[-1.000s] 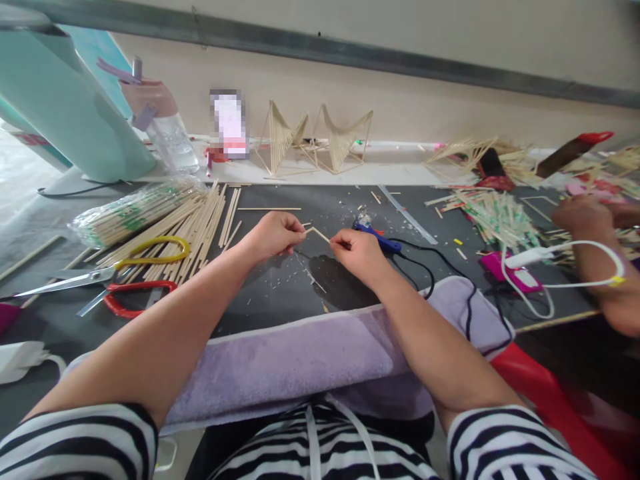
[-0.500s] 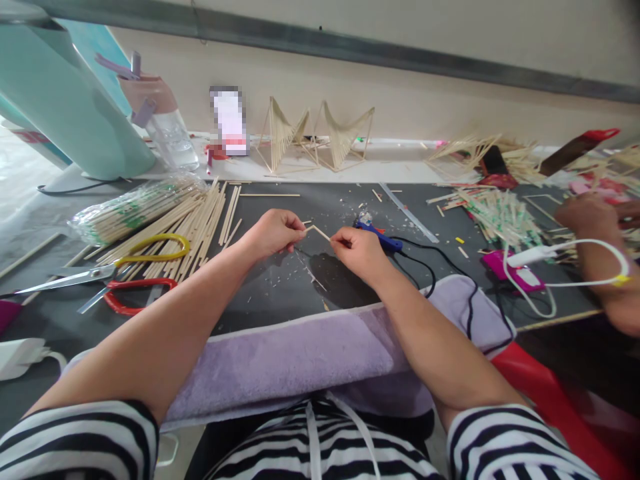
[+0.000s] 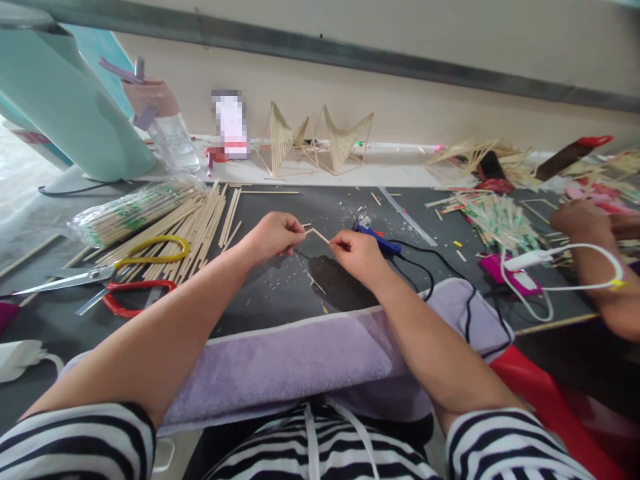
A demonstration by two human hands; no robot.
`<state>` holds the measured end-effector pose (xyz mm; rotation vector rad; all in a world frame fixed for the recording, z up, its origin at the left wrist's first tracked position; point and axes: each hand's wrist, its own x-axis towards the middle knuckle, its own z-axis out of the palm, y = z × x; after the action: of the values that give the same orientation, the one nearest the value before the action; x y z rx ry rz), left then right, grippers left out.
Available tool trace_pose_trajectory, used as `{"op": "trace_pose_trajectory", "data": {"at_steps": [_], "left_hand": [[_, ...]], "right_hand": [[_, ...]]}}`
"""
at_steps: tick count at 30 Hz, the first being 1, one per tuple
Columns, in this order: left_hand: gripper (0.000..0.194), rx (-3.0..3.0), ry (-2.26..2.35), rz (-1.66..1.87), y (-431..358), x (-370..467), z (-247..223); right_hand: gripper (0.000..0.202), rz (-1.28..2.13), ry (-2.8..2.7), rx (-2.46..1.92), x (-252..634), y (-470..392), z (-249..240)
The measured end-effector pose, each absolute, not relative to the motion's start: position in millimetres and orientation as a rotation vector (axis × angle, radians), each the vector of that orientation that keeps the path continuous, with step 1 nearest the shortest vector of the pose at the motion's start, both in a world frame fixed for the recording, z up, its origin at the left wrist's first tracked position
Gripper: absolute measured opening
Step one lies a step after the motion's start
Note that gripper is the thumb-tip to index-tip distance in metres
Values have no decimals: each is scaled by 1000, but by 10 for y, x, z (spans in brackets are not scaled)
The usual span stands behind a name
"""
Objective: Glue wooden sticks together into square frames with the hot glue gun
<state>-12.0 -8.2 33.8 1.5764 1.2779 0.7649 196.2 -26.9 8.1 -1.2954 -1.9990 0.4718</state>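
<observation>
Over the dark mat, my left hand [image 3: 277, 235] pinches a thin wooden stick, most of it hidden by the fingers. My right hand [image 3: 357, 253] pinches the lower end of another wooden stick [image 3: 321, 235]. Between the hands the two pieces meet in a shallow peak; whether they are joined there I cannot tell. A blue glue gun [image 3: 377, 239] lies just beyond my right hand, its dark cord running right. Loose wooden sticks [image 3: 210, 220] are spread left of my left hand.
Scissors [image 3: 145, 273] and bagged sticks [image 3: 135, 210] lie left, near a water bottle [image 3: 167, 133]. Stick models [image 3: 337, 140] stand at the back. A purple cloth [image 3: 300, 360] covers the near edge. Right are green-marked sticks [image 3: 497, 220], a white cable [image 3: 575, 287] and a co-worker's hand [image 3: 583, 220].
Both hands keep their pinch and nearly the same position, with the sticks still meeting between them. The whole view has shifted very slightly.
</observation>
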Motion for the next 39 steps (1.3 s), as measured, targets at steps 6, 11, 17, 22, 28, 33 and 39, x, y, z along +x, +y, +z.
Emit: {"op": "trace_pose_trajectory", "data": {"at_steps": [6, 11, 17, 22, 28, 33, 39], "left_hand": [[6, 1563, 1281, 751, -106, -121, 358], [4, 1579, 1282, 738, -92, -130, 334], [5, 1588, 1285, 748, -65, -142, 298], [5, 1581, 1287, 742, -93, -128, 341], [6, 1549, 1297, 759, -96, -113, 361], [7, 1552, 1299, 751, -96, -107, 366], [6, 1560, 1295, 752, -99, -109, 357]], "right_hand": [[13, 479, -1996, -1308, 1966, -265, 80], [14, 461, -2012, -1283, 1971, -255, 72], [14, 468, -2004, -1285, 1965, -254, 71], [14, 473, -2009, -1280, 1962, -265, 81], [14, 463, -2014, -1299, 1962, -263, 85], [13, 464, -2011, -1301, 1965, -253, 64], [14, 445, -2017, -1272, 1967, -257, 76]]}}
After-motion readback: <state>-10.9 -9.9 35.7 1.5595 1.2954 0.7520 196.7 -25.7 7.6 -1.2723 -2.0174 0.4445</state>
